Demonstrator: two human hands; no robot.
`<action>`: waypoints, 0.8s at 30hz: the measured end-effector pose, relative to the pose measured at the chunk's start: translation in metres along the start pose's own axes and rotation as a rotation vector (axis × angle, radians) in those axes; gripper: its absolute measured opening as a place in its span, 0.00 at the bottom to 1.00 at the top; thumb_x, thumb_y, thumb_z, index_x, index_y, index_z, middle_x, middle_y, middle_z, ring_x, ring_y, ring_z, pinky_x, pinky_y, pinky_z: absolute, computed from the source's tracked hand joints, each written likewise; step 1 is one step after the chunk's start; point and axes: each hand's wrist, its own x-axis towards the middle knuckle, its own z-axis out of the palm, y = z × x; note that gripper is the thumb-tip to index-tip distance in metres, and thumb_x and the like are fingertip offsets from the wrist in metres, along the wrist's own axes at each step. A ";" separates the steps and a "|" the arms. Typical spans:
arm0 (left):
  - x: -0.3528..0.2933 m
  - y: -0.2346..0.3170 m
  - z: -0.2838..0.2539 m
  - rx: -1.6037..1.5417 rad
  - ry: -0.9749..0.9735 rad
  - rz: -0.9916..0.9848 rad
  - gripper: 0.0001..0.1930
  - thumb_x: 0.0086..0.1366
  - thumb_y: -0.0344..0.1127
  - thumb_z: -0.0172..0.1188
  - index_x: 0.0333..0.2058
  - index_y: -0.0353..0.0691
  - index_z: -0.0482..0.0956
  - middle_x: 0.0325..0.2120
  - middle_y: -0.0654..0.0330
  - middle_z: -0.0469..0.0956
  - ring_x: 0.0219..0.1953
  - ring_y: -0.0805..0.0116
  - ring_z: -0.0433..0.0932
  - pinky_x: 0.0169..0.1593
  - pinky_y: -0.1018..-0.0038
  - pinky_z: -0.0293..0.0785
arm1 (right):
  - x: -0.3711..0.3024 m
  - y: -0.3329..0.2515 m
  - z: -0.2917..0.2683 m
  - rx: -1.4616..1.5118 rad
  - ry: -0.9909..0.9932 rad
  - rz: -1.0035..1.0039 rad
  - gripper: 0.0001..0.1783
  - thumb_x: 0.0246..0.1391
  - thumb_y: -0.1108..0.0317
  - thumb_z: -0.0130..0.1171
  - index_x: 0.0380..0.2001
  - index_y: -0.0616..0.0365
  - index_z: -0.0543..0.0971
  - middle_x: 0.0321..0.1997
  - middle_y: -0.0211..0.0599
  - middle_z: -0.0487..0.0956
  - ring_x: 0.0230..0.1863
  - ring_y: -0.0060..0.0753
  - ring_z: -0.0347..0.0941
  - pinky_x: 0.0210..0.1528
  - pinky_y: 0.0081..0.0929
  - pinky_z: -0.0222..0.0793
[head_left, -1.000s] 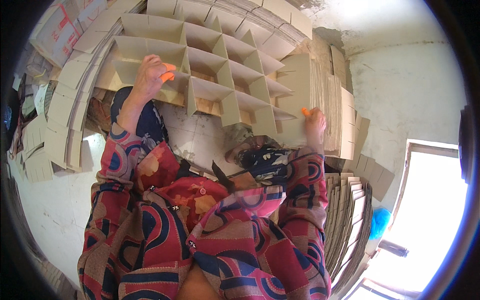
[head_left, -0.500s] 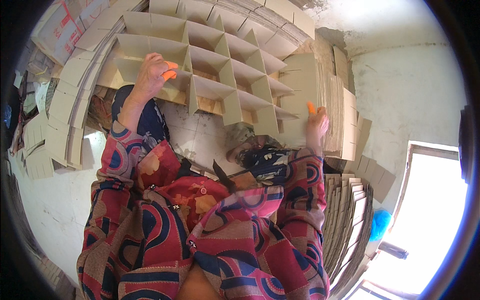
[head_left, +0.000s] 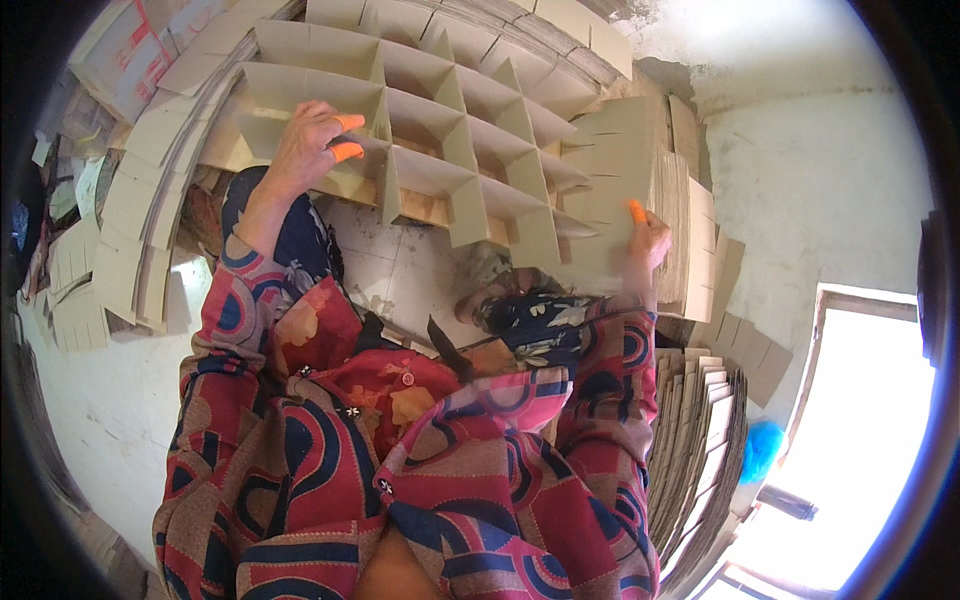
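Observation:
A cardboard divider grid of interlocked strips stands in front of me, its open cells facing me. My left hand, with orange finger covers, grips the grid's near-left strip. My right hand, an orange cover on one finger, holds a slotted cardboard strip flat against the grid's right end. Both arms wear red, blue and brown patterned sleeves.
Stacks of slotted cardboard strips lie at the left and stand on edge at the right. More flat cardboard leans behind the grid. A pale tiled floor shows below the grid. A bright doorway is at lower right.
The grid has shifted slightly with my left hand. My right hand has slid up along the right strip, pressing it toward the grid's end.

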 end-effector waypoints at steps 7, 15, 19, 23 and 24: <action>-0.009 -0.003 -0.050 0.238 0.185 -0.186 0.28 0.42 0.46 0.72 0.45 0.44 0.80 0.38 0.61 0.80 0.49 0.62 0.72 0.49 0.66 0.63 | 0.007 -0.016 -0.027 0.257 0.321 -0.217 0.16 0.52 0.65 0.64 0.42 0.61 0.80 0.18 0.30 0.75 0.21 0.21 0.60 0.23 0.25 0.62; -0.035 -0.028 -0.047 0.201 0.144 -0.287 0.21 0.47 0.36 0.68 0.43 0.45 0.80 0.38 0.63 0.81 0.47 0.62 0.72 0.48 0.66 0.62 | -0.081 -0.202 -0.035 0.605 -0.040 -0.586 0.30 0.51 0.79 0.63 0.58 0.70 0.67 0.29 0.20 0.73 0.30 0.11 0.64 0.33 0.07 0.61; -0.036 -0.037 -0.043 0.066 0.156 -0.245 0.16 0.47 0.30 0.66 0.38 0.42 0.80 0.32 0.61 0.81 0.40 0.59 0.74 0.42 0.66 0.69 | -0.120 -0.269 -0.004 0.714 -0.281 -0.745 0.30 0.49 0.78 0.65 0.57 0.70 0.68 0.21 0.15 0.59 0.24 0.10 0.53 0.26 0.09 0.52; -0.033 -0.035 -0.042 -0.012 0.181 -0.274 0.11 0.48 0.29 0.65 0.33 0.40 0.80 0.27 0.59 0.80 0.35 0.59 0.74 0.37 0.66 0.71 | -0.143 -0.317 0.014 0.556 -0.336 -0.795 0.30 0.47 0.76 0.66 0.55 0.70 0.70 0.19 0.23 0.57 0.21 0.15 0.51 0.23 0.14 0.52; -0.031 -0.034 -0.041 -0.016 0.183 -0.278 0.09 0.48 0.28 0.65 0.31 0.40 0.80 0.26 0.59 0.79 0.34 0.59 0.74 0.36 0.66 0.72 | -0.142 -0.323 0.024 0.551 -0.328 -0.821 0.30 0.47 0.75 0.66 0.54 0.70 0.71 0.18 0.30 0.59 0.19 0.18 0.53 0.21 0.19 0.56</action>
